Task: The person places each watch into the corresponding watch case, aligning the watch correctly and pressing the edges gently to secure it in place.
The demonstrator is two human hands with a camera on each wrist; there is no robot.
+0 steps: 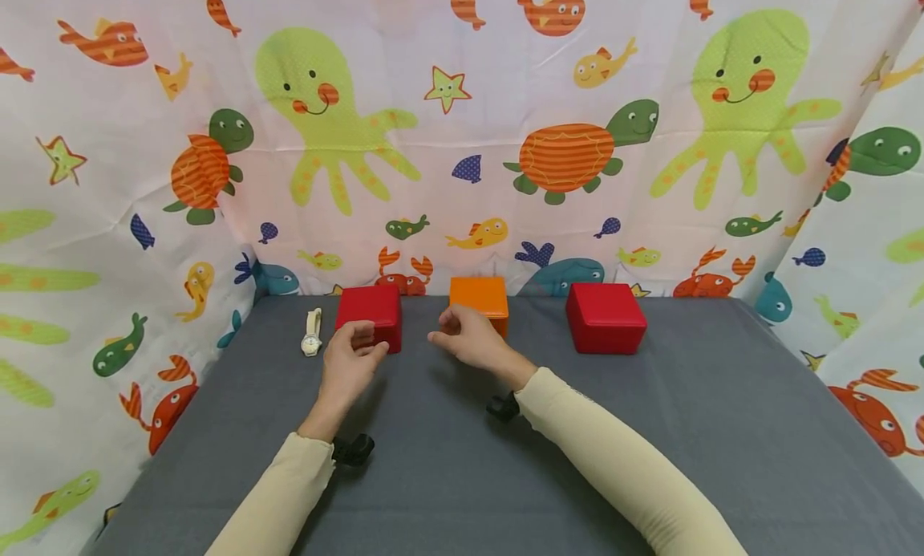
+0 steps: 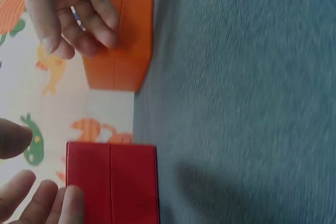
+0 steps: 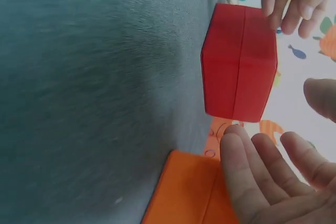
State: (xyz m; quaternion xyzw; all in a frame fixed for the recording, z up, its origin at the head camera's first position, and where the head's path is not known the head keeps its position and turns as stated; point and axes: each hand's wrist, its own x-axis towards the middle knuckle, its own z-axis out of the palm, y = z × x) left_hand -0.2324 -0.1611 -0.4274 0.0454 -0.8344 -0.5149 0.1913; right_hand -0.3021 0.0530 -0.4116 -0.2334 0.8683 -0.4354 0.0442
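The left red box (image 1: 368, 303) stands by the far edge of the table (image 1: 447, 476), toward the far left corner; the orange box (image 1: 480, 294) stands near that edge's midpoint. The left hand (image 1: 350, 371) is at the left red box, the right hand (image 1: 472, 339) at the orange box; both have fingers relaxed, grasping nothing. Contact cannot be determined. A wristwatch (image 1: 312, 333) lies nearest the far left corner. The right red box (image 1: 606, 319) stands toward the far right corner.
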